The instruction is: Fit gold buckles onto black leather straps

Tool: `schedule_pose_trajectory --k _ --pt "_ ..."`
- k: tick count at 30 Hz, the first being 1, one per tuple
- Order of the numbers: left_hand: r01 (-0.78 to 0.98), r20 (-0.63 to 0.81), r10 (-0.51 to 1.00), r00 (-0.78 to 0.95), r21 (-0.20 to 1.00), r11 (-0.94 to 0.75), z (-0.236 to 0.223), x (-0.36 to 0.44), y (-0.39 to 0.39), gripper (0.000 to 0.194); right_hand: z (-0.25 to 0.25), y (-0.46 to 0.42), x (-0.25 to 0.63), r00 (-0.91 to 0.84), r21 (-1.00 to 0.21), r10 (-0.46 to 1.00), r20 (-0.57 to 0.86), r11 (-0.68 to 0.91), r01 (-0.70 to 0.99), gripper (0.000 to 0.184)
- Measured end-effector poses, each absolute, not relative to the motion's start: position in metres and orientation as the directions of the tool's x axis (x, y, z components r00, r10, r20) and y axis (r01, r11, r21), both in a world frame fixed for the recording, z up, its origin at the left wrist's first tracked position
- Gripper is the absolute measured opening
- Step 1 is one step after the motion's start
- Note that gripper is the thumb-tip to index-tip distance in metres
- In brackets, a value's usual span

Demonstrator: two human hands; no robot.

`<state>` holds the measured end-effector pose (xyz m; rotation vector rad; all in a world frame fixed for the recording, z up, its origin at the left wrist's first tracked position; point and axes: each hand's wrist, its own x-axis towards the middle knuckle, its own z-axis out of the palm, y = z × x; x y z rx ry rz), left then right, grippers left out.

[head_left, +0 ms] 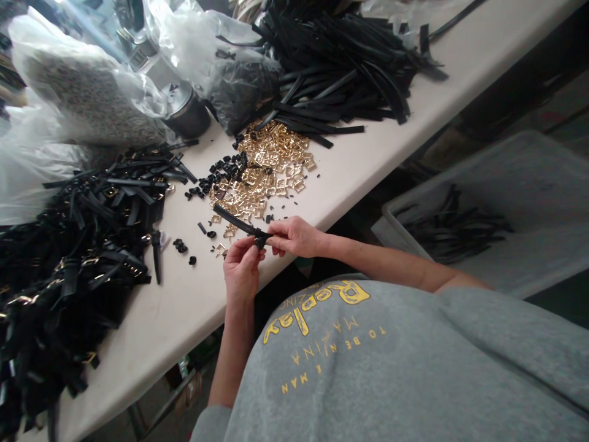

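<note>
Both my hands meet over the table's near edge, pinching one end of a black strap (235, 221) that sticks out to the upper left. My left hand (242, 265) grips it from below with fingers closed. My right hand (297, 236) pinches the same end from the right. A small dark piece sits between the fingertips; I cannot make out what it is. Just beyond the hands lies a heap of gold buckles (267, 167) with small black loops (223, 173) beside it.
A pile of finished black straps with buckles (78, 245) covers the table's left. Loose black straps (340, 67) are heaped at the back. Clear plastic bags (83, 86) and a dark round container (186, 110) stand behind. A grey bin (529, 178) with straps sits at the right.
</note>
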<state>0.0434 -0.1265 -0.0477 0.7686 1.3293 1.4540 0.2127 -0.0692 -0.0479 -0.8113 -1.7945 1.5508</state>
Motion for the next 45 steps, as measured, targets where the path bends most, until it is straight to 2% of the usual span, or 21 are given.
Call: schedule_pose_trajectory --k 6,14,20,24,27,31,36,42,45 --pt "-0.138 -0.103 0.925 -0.365 0.989 0.056 -0.052 0.045 -0.127 0.031 -0.047 -0.069 0.213 -0.621 -0.984 0.782 0.057 0.150 0.100 0.016" --pt "-0.002 0.063 0.924 -0.377 0.998 -0.068 -0.066 0.043 -0.137 0.027 -0.041 -0.071 0.208 -0.574 -0.940 0.817 0.046 0.230 0.252 0.015" --pt "0.098 0.174 0.896 -0.408 0.984 -0.147 -0.070 0.043 -0.133 0.025 -0.046 -0.066 0.212 -0.676 -0.923 0.734 0.065 0.302 0.238 0.010" --pt "0.126 0.213 0.901 -0.378 0.976 -0.178 -0.065 0.048 -0.133 0.022 -0.048 -0.065 0.213 -0.669 -0.912 0.739 0.075 0.322 0.254 0.012" --pt "0.137 0.210 0.915 -0.344 0.975 -0.173 -0.061 0.051 -0.135 0.020 -0.049 -0.065 0.214 -0.667 -0.919 0.739 0.092 0.321 0.229 0.012" --pt "0.105 0.124 0.901 -0.415 0.991 -0.088 -0.062 0.047 -0.135 0.020 -0.049 -0.065 0.216 -0.708 -0.918 0.694 0.128 0.354 0.181 0.013" --pt "0.077 0.074 0.915 -0.396 0.996 -0.047 -0.061 0.044 -0.135 0.021 -0.045 -0.066 0.216 -0.698 -0.899 0.708 0.108 0.369 0.236 0.013" --pt "0.164 0.209 0.904 -0.373 0.974 -0.158 -0.060 0.054 -0.135 0.019 -0.041 -0.066 0.213 -0.683 -0.883 0.724 0.095 0.379 0.279 0.013" --pt "0.210 0.228 0.905 -0.360 0.964 -0.160 -0.061 0.057 -0.135 0.019 -0.045 -0.064 0.215 -0.707 -0.880 0.699 0.110 0.399 0.257 0.013"
